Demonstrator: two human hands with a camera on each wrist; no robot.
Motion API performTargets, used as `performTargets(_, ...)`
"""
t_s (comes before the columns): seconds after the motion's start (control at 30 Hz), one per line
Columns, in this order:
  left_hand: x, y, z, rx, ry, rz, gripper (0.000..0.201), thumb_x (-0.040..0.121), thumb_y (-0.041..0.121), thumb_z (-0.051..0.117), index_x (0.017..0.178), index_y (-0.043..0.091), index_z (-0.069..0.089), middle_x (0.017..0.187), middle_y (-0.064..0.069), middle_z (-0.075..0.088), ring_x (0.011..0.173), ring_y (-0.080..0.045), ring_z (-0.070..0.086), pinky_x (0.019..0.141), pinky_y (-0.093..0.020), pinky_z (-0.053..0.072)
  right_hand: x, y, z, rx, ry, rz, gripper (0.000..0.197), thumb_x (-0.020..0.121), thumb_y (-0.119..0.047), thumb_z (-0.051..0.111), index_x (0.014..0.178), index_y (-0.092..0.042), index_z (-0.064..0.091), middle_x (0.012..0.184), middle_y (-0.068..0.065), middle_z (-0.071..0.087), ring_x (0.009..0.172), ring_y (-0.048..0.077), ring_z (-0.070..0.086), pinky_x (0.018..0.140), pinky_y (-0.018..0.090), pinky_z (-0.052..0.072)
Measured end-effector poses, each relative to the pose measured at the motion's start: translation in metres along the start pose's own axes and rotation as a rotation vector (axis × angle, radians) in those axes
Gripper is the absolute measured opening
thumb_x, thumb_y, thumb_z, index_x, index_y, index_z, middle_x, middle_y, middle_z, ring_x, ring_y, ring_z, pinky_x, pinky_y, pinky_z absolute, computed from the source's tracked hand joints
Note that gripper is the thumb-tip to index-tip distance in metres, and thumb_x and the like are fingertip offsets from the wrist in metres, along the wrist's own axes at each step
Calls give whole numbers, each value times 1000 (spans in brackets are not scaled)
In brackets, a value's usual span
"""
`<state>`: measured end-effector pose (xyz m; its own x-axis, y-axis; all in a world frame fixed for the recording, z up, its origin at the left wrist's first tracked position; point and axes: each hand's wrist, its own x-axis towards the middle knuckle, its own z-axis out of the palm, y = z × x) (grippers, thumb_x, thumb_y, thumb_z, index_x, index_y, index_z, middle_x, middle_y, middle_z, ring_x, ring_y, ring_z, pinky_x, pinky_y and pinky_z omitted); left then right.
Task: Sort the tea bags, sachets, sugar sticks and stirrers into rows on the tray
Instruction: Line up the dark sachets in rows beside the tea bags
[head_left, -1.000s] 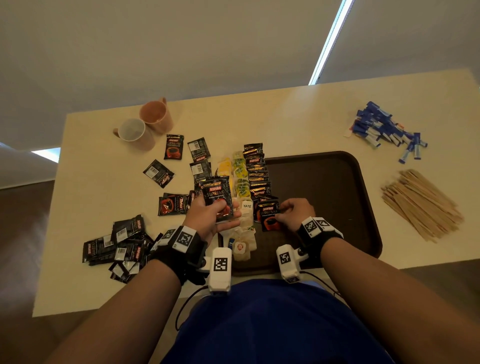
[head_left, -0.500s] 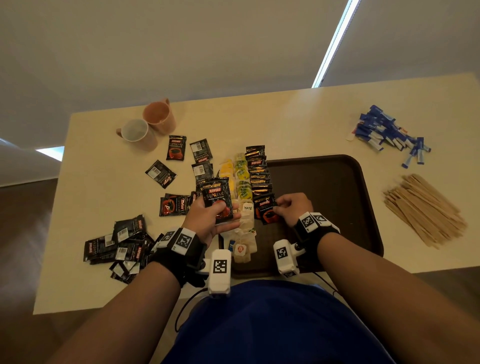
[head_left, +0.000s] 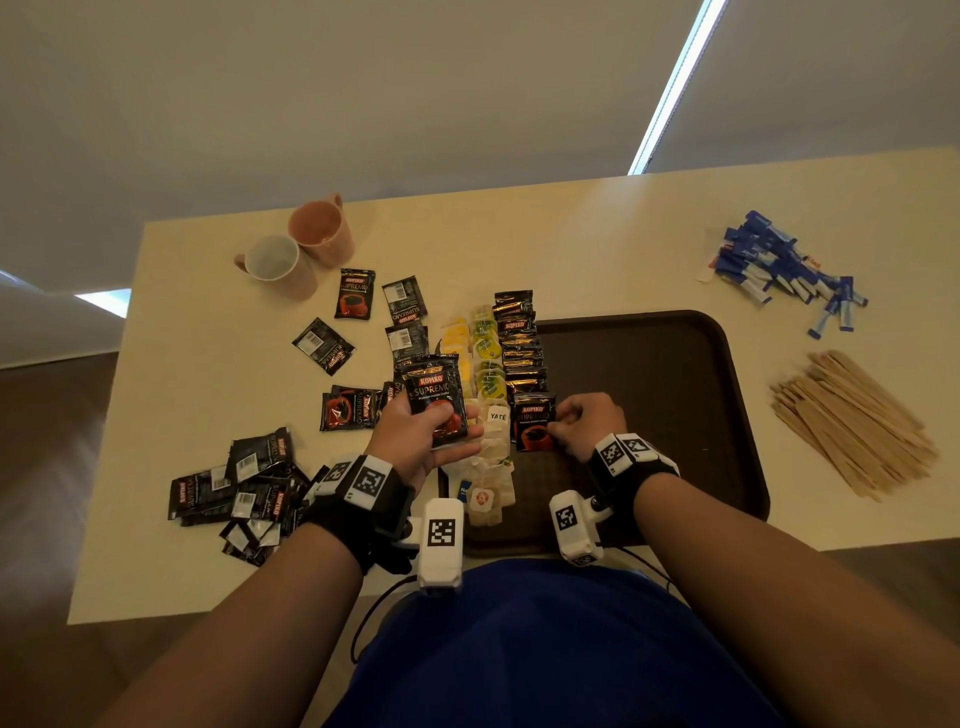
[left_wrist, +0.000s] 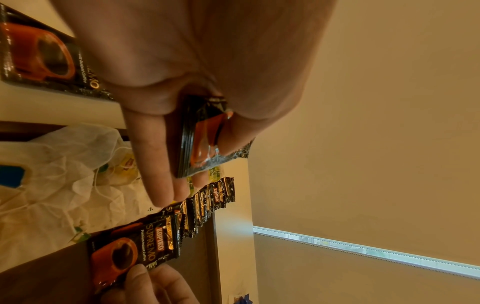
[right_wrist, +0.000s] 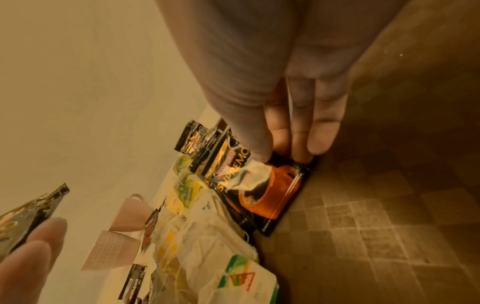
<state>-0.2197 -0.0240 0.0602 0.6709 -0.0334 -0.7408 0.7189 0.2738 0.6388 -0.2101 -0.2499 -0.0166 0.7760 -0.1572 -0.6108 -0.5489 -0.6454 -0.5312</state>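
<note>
A dark brown tray (head_left: 675, 374) lies in front of me. Along its left side run a row of tea bags (head_left: 488, 364) and a row of black coffee sachets (head_left: 522, 353). My left hand (head_left: 431, 431) grips a small stack of black sachets (head_left: 435, 400), seen edge-on as the sachet stack (left_wrist: 200, 139) in the left wrist view. My right hand (head_left: 587, 423) pinches the right edge of one black sachet (head_left: 535, 428) lying at the near end of the sachet row; thumb and fingers press this sachet (right_wrist: 270, 189) onto the tray.
Loose black sachets (head_left: 358, 322) lie left of the tray, with a pile (head_left: 239, 488) near the table's front left. Two mugs (head_left: 301, 254) stand at the back left. Blue sugar sticks (head_left: 779, 270) and wooden stirrers (head_left: 857, 421) lie right of the tray.
My right hand has slid the single sachet a little up the row toward the other sachets. The left hand keeps its stack and has hardly moved.
</note>
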Motion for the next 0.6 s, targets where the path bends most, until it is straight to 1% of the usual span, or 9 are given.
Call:
performTargets(0.03,0,0,0,1,0,1,33,102,3,48,134,9,48,110,-23,71,85,-33,73,63,-40,62,-1,0,0,-6,-3,-12,12,87,-16,73,98,-19,71,84,-6,68,82,10,65,81,26,54)
performTargets(0.1,0,0,0,2,2,4,33,102,3,47,135,8,48,109,-23,71,83,-33,73,62,-40,62,-2,0,-1,-19,3,-41,14,88,-15,72,102,-19,72,90,-4,70,85,10,65,79,23,51)
performTargets(0.2,0,1,0,-1,3,6,33,102,3,47,135,7,48,108,-23,71,82,-33,73,61,-40,62,-4,-3,-4,-26,26,-76,22,91,-12,68,112,-18,73,103,0,71,94,12,63,84,23,47)
performTargets(0.3,-1,0,0,-5,2,7,33,102,3,47,135,8,48,111,-24,70,81,-32,74,60,-38,61,-5,-6,-8,-23,19,-90,28,93,-10,64,119,-17,70,110,1,69,102,14,61,88,22,43)
performTargets(0.37,-1,0,1,-6,1,7,33,103,3,47,135,9,47,112,-24,69,81,-32,73,60,-38,61,-4,-6,-8,-15,28,-87,30,92,-9,65,120,-17,69,108,1,69,97,10,59,88,22,44)
performTargets(0.43,-1,0,1,-6,2,7,33,103,3,47,135,9,47,112,-24,69,81,-32,73,61,-39,62,-3,-5,-7,-4,48,-79,25,91,-9,67,114,-18,69,96,-3,68,87,7,59,89,24,49)
performTargets(0.5,-1,0,1,-4,4,6,33,103,3,47,135,9,48,112,-24,70,82,-32,74,63,-40,63,-3,-4,-6,-2,53,-81,17,89,-9,68,100,-22,66,85,-5,64,80,7,59,83,26,53)
performTargets(0.53,-1,0,1,-3,4,6,32,103,3,47,135,9,48,111,-23,70,83,-32,74,64,-41,63,-3,-3,-6,-5,53,-87,16,89,-9,68,95,-24,63,83,-5,62,78,6,59,76,23,52)
performTargets(0.6,-1,0,1,0,4,6,32,103,3,47,134,8,48,110,-23,71,83,-32,73,66,-42,63,-3,-1,-5,-5,52,-94,17,90,-9,67,91,-25,61,82,-7,61,76,4,58,63,15,42)
